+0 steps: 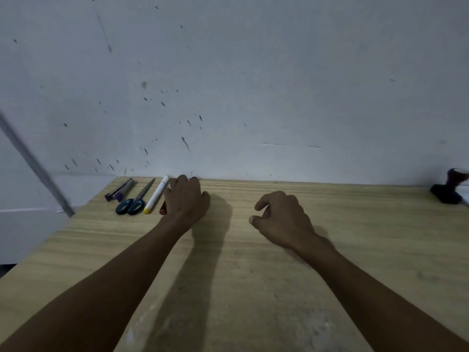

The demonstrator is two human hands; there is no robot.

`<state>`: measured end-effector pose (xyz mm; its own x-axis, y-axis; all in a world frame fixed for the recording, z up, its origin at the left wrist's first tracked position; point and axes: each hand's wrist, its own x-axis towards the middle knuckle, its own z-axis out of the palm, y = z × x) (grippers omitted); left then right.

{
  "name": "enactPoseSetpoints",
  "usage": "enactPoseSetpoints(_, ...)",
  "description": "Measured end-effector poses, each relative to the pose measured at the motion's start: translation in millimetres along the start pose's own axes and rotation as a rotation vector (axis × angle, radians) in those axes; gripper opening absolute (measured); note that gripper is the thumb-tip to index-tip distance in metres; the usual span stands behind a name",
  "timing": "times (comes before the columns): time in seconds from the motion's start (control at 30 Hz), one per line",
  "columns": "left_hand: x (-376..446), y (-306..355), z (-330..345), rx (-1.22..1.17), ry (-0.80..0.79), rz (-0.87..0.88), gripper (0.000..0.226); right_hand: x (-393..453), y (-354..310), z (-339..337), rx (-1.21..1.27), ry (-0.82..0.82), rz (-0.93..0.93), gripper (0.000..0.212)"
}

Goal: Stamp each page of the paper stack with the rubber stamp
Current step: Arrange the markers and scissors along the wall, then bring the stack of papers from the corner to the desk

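The rubber stamp [446, 190], dark with a rounded handle, stands at the table's far right edge, blurred. A sliver of white [465, 196] beside it may be paper; no paper stack shows clearly. My left hand [186, 201] lies palm down at the back of the table, covering a red-tipped pen-like thing [162, 211] that pokes out by the wrist. Whether its fingers grip that thing is hidden. My right hand [281, 218] hovers mid-table with fingers loosely curled and nothing in it, well left of the stamp.
Left of my left hand lie a white marker with a yellow end [156, 195], blue-handled scissors [133, 203] and a purple-ended pen [119, 191]. The wooden table [228, 275] meets a spotted white wall at the back. Its left edge drops off.
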<state>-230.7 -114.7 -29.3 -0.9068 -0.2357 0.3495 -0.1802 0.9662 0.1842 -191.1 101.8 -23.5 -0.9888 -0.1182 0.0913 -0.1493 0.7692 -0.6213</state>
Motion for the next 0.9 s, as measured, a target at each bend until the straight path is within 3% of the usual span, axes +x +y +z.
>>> enactPoseSetpoints(0.13,-30,24,-10,-0.273,0.130,0.129,0.033,-17,7,-21,-0.019,0.039,0.014,0.031)
enactPoseSetpoints(0.37,-99,91,-36,-0.565,0.204,0.308,0.026,-71,35,-66,-0.020,0.128,0.069,0.032)
enactPoseSetpoints(0.9,-214,263,-41,-0.731,0.000,0.561,0.024,-187,156,-177,-0.041,0.334,0.246,0.030)
